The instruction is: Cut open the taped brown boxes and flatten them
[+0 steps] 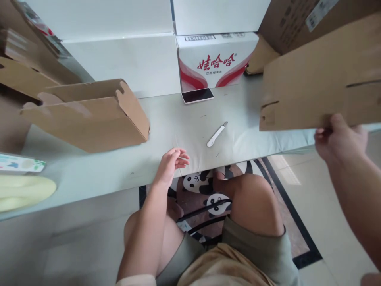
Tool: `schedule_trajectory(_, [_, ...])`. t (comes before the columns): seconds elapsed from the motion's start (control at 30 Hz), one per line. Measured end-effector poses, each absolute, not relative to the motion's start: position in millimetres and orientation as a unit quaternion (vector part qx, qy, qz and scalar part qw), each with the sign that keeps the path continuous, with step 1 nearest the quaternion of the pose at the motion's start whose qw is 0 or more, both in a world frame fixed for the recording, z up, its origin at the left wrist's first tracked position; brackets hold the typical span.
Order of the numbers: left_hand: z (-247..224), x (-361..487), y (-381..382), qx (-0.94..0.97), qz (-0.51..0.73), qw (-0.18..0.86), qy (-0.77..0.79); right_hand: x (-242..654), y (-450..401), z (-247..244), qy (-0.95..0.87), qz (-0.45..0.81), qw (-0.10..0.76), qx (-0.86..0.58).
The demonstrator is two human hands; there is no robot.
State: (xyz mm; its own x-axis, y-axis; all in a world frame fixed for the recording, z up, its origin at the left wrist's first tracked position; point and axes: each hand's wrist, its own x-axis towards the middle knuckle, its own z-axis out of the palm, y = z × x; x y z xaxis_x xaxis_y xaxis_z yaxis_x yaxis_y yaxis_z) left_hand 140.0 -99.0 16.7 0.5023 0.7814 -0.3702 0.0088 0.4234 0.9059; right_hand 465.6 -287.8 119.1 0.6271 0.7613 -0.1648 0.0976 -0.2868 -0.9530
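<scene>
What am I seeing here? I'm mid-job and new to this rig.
There is no machine: these are a person's bare hands, in one picture from a camera on the head, looking forward and down. The right hand holds a brown cardboard piece by its lower edge. The left hand is empty, near the front edge of the pale-covered table. On it lie a white-handled cutter and a phone, with a cardboard box to the left and white boxes behind.

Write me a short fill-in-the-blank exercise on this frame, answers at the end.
The cardboard piece is held in the person's ____ hand.
The handle of the cutter is ____.
The large lettering on the carton is ____.
The dark-screened device against that carton is a ____.
Missing words: right; white; red; phone.
</scene>
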Motion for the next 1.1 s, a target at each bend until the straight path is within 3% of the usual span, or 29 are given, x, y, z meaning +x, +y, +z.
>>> schedule_trajectory(0.17, [9, 145, -93, 0.489, 0.26, 0.717, 0.423, 493, -236, 110, -0.338, 0.286, 0.536, -0.719])
schedule_trajectory(0.33, [13, 143, -86, 0.473, 0.291, 0.716, 0.422, 509, -205, 74, -0.238, 0.253, 0.581, -0.736])
schedule_trajectory(0.5, [17, 135, -85, 0.46, 0.365, 0.698, 0.411, 459, -196, 22, -0.319, 0.283, 0.416, -0.803])
schedule_trajectory(0.67, [19, 119, -86, 0.449, 0.444, 0.649, 0.424, 418, -174, 12, -0.484, 0.191, 0.19, -0.833])
schedule_trajectory(0.8, [23, 99, -81, 0.43, 0.501, 0.612, 0.436, 401, -160, 19, -0.493, 0.161, 0.136, -0.844])
schedule_trajectory(0.9, [27, 80, -73, 0.404, 0.557, 0.585, 0.429, 388, -152, 24, -0.473, 0.17, 0.176, -0.846])
schedule_trajectory(1.1, [30, 43, -53, 0.328, 0.649, 0.52, 0.448, 328, -111, 49, -0.474, 0.267, 0.406, -0.735])
